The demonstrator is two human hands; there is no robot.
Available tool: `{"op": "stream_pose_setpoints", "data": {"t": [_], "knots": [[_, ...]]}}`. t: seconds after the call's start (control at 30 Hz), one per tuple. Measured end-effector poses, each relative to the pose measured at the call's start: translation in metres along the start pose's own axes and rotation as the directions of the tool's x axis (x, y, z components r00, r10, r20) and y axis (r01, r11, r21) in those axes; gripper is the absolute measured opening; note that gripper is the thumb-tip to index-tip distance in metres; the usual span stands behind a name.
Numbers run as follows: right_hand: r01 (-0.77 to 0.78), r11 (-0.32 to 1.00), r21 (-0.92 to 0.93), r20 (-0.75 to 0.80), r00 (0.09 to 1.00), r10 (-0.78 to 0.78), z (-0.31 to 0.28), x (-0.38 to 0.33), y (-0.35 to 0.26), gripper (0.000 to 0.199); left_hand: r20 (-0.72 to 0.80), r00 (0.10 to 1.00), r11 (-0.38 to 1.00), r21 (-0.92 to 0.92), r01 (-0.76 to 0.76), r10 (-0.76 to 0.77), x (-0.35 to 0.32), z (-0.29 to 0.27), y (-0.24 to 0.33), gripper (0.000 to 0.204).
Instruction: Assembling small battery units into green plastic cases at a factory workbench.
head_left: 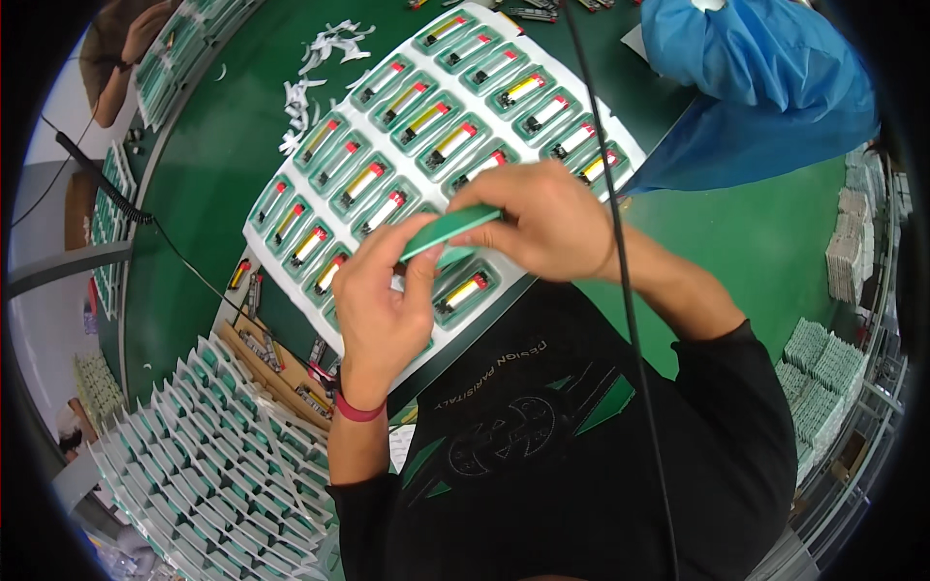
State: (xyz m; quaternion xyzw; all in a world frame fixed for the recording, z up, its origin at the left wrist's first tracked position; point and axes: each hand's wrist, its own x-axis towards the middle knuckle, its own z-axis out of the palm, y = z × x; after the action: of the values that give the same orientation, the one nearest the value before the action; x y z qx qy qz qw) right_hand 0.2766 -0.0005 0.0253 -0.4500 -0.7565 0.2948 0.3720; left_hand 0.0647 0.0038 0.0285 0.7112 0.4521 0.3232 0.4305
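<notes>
A flat green card-like piece (453, 230) is pinched between my two hands, above the near edge of a white tray (254, 235). My left hand (380, 295) grips its left end between thumb and fingers. On its right end, the thumb and fingers of my right hand (547, 221) are closed. In the tray, rows of clear, green-looking blister shells hold small slim items with red ends, black tips and white or yellow bodies, such as the item (463, 292) just below my hands. My hands hide several shells.
White paper scraps (329, 48) lie beyond the tray on the green table. A blue cloth or bag (765, 68) bulges at the far right. White-and-green cards (213, 465) stand stacked at lower left, beside a cardboard box (271, 363). A black cable (620, 252) hangs across the view. Another person's arm (111, 97) shows at far left.
</notes>
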Motion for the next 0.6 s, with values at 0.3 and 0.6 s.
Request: {"op": "stream_pose_setpoints", "data": {"t": [0.3, 0.6], "knots": [[-0.051, 0.999, 0.01, 0.009, 0.999, 0.051, -0.007, -0.063, 0.01, 0.027, 0.204, 0.972, 0.993, 0.004, 0.12, -0.118, -0.04, -0.017, 0.018, 0.038], [-0.002, 0.94, -0.34, 0.149, 0.987, 0.055, -0.018, -0.063, 0.06, 0.027, -0.557, 0.709, 0.849, 0.013, 0.528, -0.433, -0.107, -0.084, -0.062, 0.027]]}}
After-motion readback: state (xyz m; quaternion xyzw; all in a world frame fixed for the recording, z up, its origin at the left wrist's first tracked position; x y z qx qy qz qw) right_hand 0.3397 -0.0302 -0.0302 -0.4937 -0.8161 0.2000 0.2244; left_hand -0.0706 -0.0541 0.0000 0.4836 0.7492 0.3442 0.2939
